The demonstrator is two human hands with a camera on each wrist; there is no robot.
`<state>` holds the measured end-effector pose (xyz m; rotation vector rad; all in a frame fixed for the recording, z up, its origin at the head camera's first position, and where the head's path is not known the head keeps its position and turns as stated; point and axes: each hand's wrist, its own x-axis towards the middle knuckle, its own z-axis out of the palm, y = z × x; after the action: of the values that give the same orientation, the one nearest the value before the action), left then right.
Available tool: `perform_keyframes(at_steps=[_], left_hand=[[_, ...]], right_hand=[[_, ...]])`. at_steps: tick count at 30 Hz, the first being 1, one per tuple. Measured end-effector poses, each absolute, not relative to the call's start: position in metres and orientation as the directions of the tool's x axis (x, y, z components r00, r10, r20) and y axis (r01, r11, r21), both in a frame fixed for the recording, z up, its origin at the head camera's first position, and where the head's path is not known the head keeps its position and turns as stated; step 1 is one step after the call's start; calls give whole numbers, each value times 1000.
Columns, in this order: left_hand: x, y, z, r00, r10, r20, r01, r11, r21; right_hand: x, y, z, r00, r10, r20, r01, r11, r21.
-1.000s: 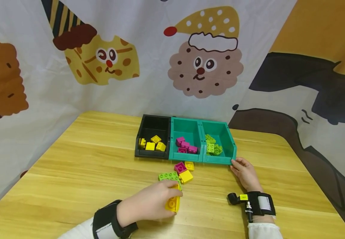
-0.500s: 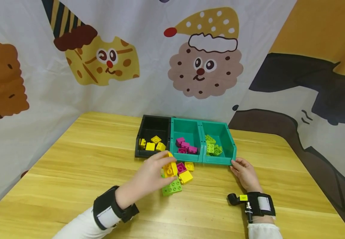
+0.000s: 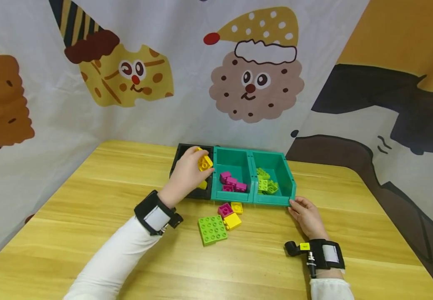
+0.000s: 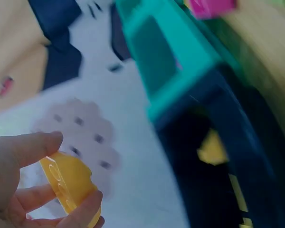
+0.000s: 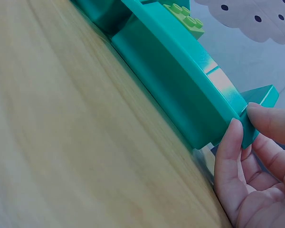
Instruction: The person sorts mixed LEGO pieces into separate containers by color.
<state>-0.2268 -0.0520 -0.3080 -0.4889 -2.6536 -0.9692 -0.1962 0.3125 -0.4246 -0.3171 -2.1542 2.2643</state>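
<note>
My left hand (image 3: 187, 173) pinches a yellow toy building brick (image 3: 205, 163) between thumb and fingers, up over the black bin (image 3: 175, 163). In the left wrist view the held brick (image 4: 69, 180) shows its studs on one side, and yellow bricks (image 4: 213, 148) lie inside the bin. Most of the black bin's contents are hidden behind the hand in the head view. My right hand (image 3: 309, 216) grips the front right corner of the right teal bin (image 3: 274, 201); the right wrist view shows thumb and fingers on that corner.
The middle teal bin (image 3: 231, 196) holds several magenta bricks (image 3: 231, 181); the right one holds lime green bricks (image 3: 263, 184). On the table before the bins lie a large green brick (image 3: 212, 230), a magenta brick (image 3: 225, 210) and two yellow bricks (image 3: 233, 221). A printed cloth hangs behind.
My left hand has carried the yellow brick from near the table's front, past the loose bricks, up over the black bin. The large green brick now lies fully uncovered. My right hand stays at the corner.
</note>
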Motion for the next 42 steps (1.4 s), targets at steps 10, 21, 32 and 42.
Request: perform_keyframes(at_steps=[10, 21, 32, 42], left_hand=[[-273, -67, -342, -976, 128, 178, 212, 761, 613], [-287, -65, -356, -988, 134, 83, 157, 824, 544], [-296, -62, -372, -997, 80, -9, 64, 852, 519], [-298, -59, -378, -996, 89, -15, 71, 875, 478]], right_hand=[[-196, 312, -423, -981, 128, -147, 137, -79, -987], [-197, 311, -418, -980, 121, -159, 150, -77, -986], [-196, 311, -421, -978, 129, -163, 153, -78, -985], [-196, 311, -421, -976, 137, -169, 159, -80, -984]])
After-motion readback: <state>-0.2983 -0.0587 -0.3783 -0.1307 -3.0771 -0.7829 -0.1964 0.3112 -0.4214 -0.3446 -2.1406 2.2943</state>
